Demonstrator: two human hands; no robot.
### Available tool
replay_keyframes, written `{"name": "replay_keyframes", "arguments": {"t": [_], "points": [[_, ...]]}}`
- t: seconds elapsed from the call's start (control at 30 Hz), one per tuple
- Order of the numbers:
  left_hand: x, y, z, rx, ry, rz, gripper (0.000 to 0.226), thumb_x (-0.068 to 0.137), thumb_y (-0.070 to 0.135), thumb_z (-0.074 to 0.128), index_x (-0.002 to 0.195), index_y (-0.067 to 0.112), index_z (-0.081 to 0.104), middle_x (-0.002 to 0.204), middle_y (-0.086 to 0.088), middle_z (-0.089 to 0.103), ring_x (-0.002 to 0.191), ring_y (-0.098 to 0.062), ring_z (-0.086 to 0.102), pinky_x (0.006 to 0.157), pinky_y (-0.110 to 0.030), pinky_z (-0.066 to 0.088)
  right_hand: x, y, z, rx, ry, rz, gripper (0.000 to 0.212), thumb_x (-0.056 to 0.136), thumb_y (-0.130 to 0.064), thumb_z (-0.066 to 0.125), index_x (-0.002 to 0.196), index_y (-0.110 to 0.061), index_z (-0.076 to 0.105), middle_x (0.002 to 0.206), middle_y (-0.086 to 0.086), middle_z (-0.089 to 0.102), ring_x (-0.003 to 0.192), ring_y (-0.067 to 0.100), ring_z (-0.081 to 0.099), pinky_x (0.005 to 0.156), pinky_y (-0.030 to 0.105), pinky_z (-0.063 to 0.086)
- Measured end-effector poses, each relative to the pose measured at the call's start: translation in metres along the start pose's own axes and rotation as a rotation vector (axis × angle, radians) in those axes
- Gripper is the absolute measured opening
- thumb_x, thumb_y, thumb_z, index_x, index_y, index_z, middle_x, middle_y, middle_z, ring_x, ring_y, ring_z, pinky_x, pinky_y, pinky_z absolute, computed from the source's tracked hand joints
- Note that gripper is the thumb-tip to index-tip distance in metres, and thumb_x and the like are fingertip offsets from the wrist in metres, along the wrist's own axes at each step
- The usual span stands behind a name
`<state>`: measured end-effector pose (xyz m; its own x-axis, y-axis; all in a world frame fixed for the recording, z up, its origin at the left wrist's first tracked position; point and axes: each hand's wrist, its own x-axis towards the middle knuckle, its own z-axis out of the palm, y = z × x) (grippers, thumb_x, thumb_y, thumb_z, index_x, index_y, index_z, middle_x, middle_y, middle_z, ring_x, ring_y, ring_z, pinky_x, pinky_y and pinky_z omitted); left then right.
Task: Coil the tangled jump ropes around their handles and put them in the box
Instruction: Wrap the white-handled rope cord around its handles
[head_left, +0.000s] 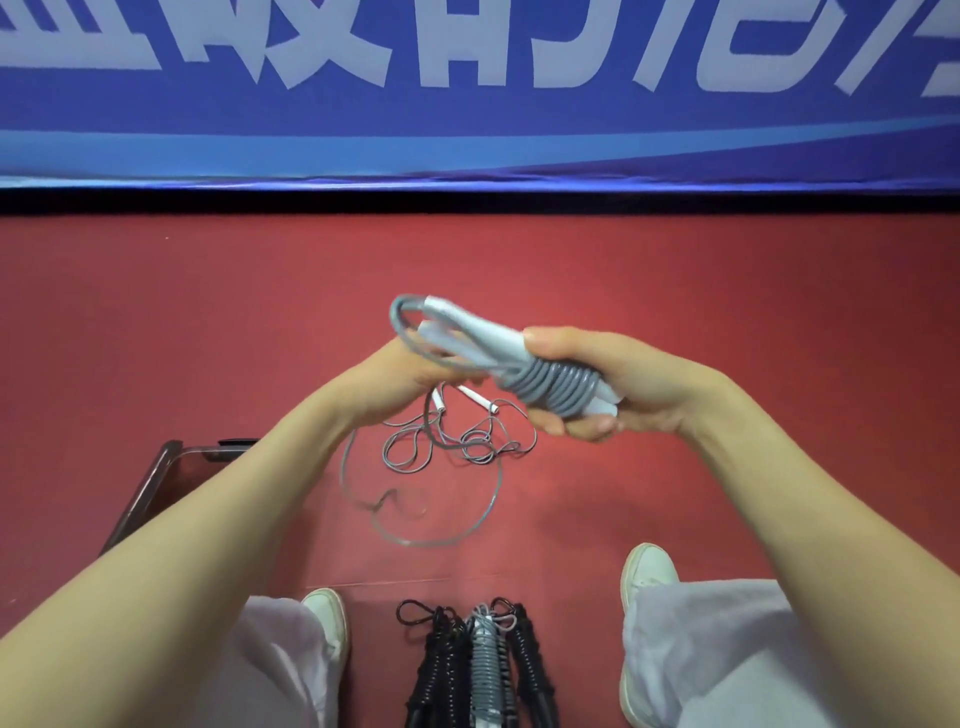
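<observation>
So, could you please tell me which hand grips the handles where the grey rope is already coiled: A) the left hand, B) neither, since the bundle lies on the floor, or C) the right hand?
C: the right hand is curled round the coiled part of the grey rope and its white handles, while the left hand holds the loose strand.

A sports hall: red court floor (675, 312), blue lettered banner (467, 130).
</observation>
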<state>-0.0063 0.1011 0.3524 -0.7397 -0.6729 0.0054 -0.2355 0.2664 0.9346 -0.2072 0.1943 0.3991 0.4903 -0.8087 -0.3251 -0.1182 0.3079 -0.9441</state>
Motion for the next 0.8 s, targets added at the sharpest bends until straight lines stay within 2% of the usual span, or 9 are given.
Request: {"name": "replay_keyframes", "arguments": {"t": [0.07, 0.2, 0.3, 0.37, 0.4, 0.47, 0.57, 0.73, 0.8], "points": [[-0.002, 0.005, 0.001, 0.077, -0.079, -0.002, 0.016, 0.089, -0.007, 0.058, 0.093, 0.006, 0.067, 0.082, 0.002, 0.069, 0.072, 0.002, 0.06, 0.069, -0.015, 0.047, 0.0, -0.001, 0.007, -0.1, -0.056, 0.1, 0.031, 0.089, -0.044, 0.049, 0.095, -0.014, 0.055, 0.063, 0.013, 0.055, 0.031, 0.01, 0.034, 0.033, 0.016, 0.019], [0.001, 0.009, -0.001, -0.014, -0.058, -0.068, 0.008, 0.078, 0.005, 0.075, 0.079, 0.012, 0.072, 0.07, 0.001, 0.068, 0.066, -0.012, 0.056, 0.067, -0.027, 0.043, 0.005, 0.001, 0.018, -0.642, 0.088, 0.365, 0.03, 0.091, -0.042, 0.061, 0.091, -0.014, 0.052, 0.074, 0.016, 0.061, 0.045, 0.021, 0.042, 0.04, 0.022, 0.031], [0.002, 0.017, 0.01, -0.092, -0.029, -0.106, 0.015, 0.078, 0.004, 0.075, 0.089, 0.006, 0.064, 0.058, 0.002, 0.058, 0.043, -0.009, 0.042, 0.043, -0.02, 0.033, 0.018, 0.01, 0.018, -1.076, 0.394, 0.416, 0.047, 0.089, -0.049, 0.056, 0.125, -0.021, 0.045, 0.098, 0.008, 0.067, 0.074, 0.026, 0.06, 0.062, 0.03, 0.041], [0.004, 0.022, 0.016, -0.279, 0.011, -0.182, 0.024, 0.084, 0.002, 0.069, 0.1, 0.006, 0.052, 0.058, 0.003, 0.052, 0.036, -0.004, 0.032, 0.034, -0.016, 0.025, 0.022, 0.014, 0.012, -1.316, 0.689, 0.326, 0.048, 0.092, -0.049, 0.05, 0.133, -0.027, 0.041, 0.116, 0.011, 0.063, 0.1, 0.035, 0.061, 0.073, 0.036, 0.041], [0.003, 0.025, 0.019, -0.357, 0.01, -0.213, 0.022, 0.088, 0.005, 0.065, 0.104, 0.006, 0.05, 0.059, 0.003, 0.052, 0.034, -0.003, 0.028, 0.032, -0.015, 0.021, 0.022, 0.013, 0.008, -1.365, 0.823, 0.269, 0.046, 0.093, -0.048, 0.048, 0.133, -0.026, 0.041, 0.118, 0.013, 0.061, 0.103, 0.039, 0.061, 0.075, 0.038, 0.042], [0.003, 0.029, 0.022, -0.423, -0.029, -0.258, 0.02, 0.096, 0.022, 0.054, 0.106, 0.005, 0.054, 0.061, 0.003, 0.053, 0.035, -0.001, 0.021, 0.034, -0.014, 0.015, 0.021, 0.011, -0.001, -1.349, 1.016, 0.164, 0.048, 0.094, -0.047, 0.048, 0.136, -0.025, 0.039, 0.118, 0.013, 0.058, 0.101, 0.044, 0.061, 0.076, 0.041, 0.045], [0.005, 0.028, 0.02, -0.517, 0.0, -0.331, 0.043, 0.099, 0.043, 0.041, 0.096, 0.007, 0.065, 0.06, 0.004, 0.048, 0.04, -0.003, 0.019, 0.036, -0.015, 0.013, 0.017, 0.01, -0.006, -1.257, 1.163, -0.011, 0.051, 0.094, -0.05, 0.049, 0.138, -0.028, 0.038, 0.114, 0.009, 0.055, 0.096, 0.044, 0.06, 0.074, 0.043, 0.045], [0.007, 0.017, 0.014, -0.666, -0.011, -0.385, 0.023, 0.083, 0.028, 0.058, 0.092, 0.009, 0.069, 0.063, 0.005, 0.045, 0.05, -0.004, 0.028, 0.044, -0.014, 0.025, 0.017, 0.011, -0.005, -1.024, 1.193, -0.229, 0.045, 0.09, -0.047, 0.056, 0.128, -0.029, 0.043, 0.111, 0.001, 0.056, 0.095, 0.035, 0.059, 0.07, 0.035, 0.035], [0.008, 0.012, 0.014, -0.65, 0.019, -0.389, 0.016, 0.087, 0.023, 0.059, 0.088, 0.01, 0.069, 0.063, 0.005, 0.048, 0.05, -0.004, 0.033, 0.045, -0.013, 0.029, 0.018, 0.011, -0.004, -0.963, 1.166, -0.279, 0.043, 0.088, -0.044, 0.06, 0.125, -0.03, 0.045, 0.111, -0.006, 0.057, 0.095, 0.027, 0.058, 0.07, 0.032, 0.033]]}}
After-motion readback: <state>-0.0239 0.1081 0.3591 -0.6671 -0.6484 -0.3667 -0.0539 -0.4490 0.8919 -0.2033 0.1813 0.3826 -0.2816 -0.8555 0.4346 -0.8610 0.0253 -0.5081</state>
